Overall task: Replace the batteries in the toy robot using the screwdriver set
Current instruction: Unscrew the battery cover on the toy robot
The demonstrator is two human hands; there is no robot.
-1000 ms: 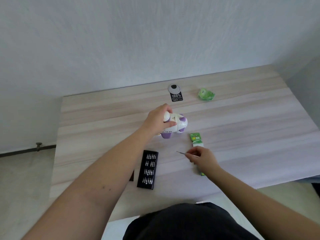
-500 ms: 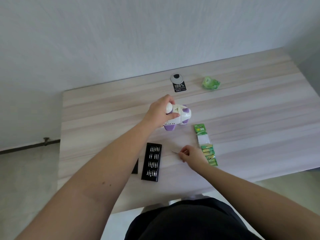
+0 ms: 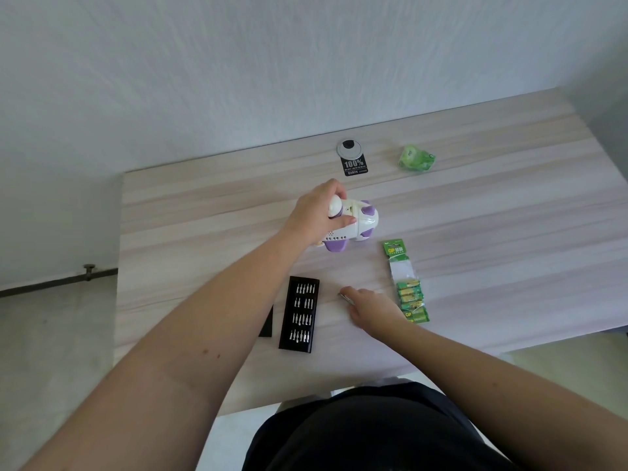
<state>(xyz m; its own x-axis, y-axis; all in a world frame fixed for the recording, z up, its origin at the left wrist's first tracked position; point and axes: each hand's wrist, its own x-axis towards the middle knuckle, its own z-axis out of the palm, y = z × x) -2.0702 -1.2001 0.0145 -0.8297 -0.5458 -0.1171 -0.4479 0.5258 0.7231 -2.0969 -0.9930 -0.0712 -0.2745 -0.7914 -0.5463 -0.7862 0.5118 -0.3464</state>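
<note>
While left hand [image 3: 314,214] grips the white-and-purple plastic toy robot [image 3: 350,226] lying mid-bench, I see right hand [image 3: 368,305] closed around a thin metal screwdriver [image 3: 344,296], flat on the pale wood-grain bench [image 3: 492,232]. Black bit tray [image 3: 299,314] just left of it, green battery strip pack [image 3: 406,283] just right.

Your left hand [image 3: 317,215] reaches far forward, fingers curled closed in a grip; your right hand [image 3: 372,305] rests low, fingertips pinched together.
</note>
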